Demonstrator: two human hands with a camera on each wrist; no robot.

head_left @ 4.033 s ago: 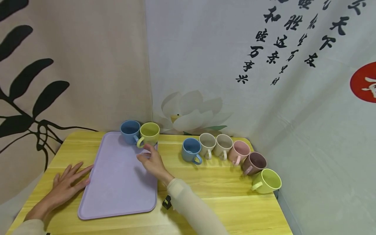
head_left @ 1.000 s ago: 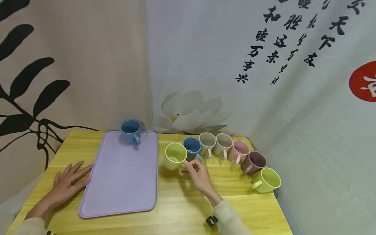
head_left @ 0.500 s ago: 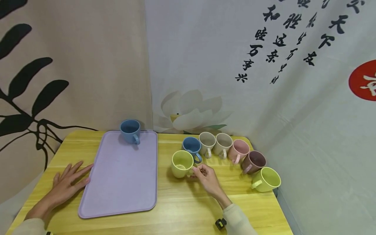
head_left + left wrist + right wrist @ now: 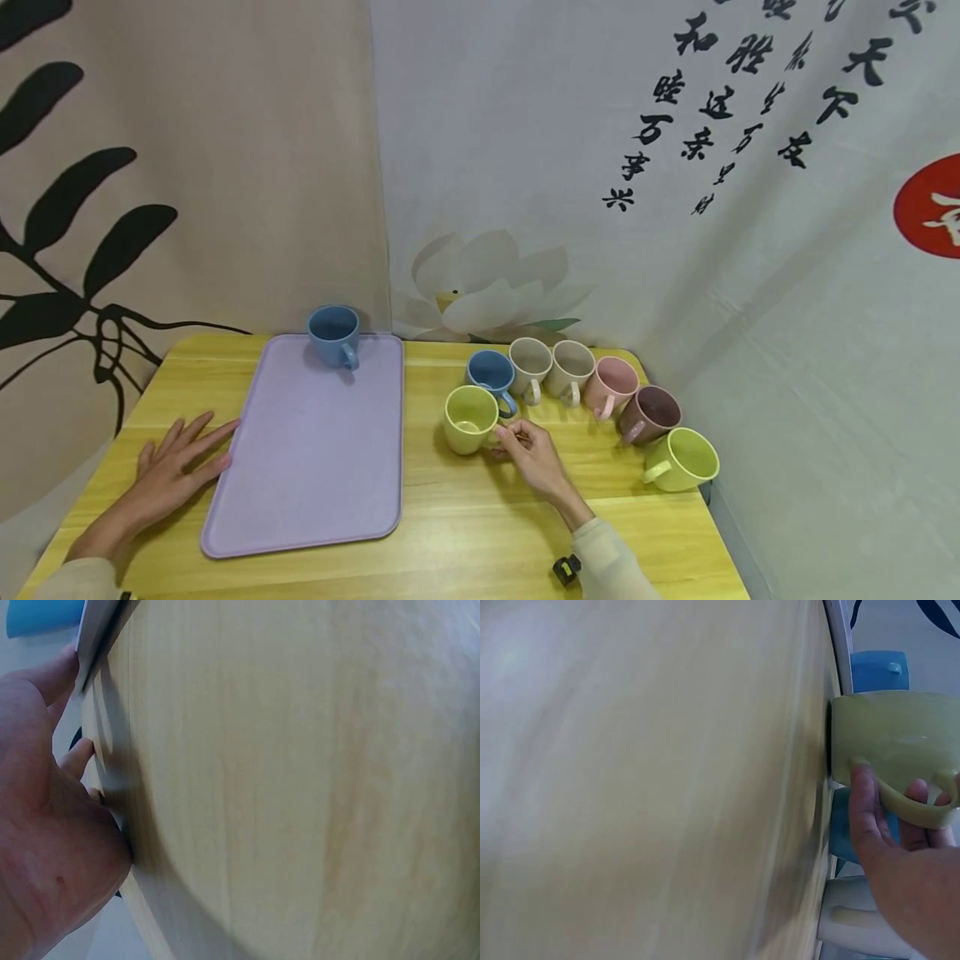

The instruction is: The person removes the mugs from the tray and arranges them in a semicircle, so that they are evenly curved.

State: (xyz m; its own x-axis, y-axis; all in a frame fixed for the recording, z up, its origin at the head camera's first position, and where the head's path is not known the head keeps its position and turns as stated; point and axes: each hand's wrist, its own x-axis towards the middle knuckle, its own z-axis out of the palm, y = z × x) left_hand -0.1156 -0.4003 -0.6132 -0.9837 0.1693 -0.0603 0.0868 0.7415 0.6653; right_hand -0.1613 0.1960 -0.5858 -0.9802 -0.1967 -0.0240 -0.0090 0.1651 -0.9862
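My right hand [image 4: 534, 462] pinches the handle of a yellow-green mug [image 4: 468, 429] in front of a blue mug [image 4: 489, 369]. In the right wrist view, fingers [image 4: 864, 802] are at the handle of the yellow-green mug [image 4: 900, 735], whose base is at the wooden surface or barely above it. The mug looks upright. To the left, my left hand [image 4: 168, 475] lies with spread fingers on the table, fingertips touching the left edge of a lilac tray [image 4: 315, 467]. Another blue mug [image 4: 332, 335] stands on the tray's far end.
Right of the near blue mug stand two off-white mugs [image 4: 529, 358], a pink mug [image 4: 612, 379], a plum mug [image 4: 651, 412] and a second yellow-green mug [image 4: 686, 460], in a curve along the wooden table's [image 4: 480, 542] edge. A printed curtain [image 4: 510, 150] hangs behind.
Four seconds ago the yellow-green mug was beside the blue one on the tray; my right hand has carried it right, off the tray. Lately it shifted slightly nearer. The left hand stays put.
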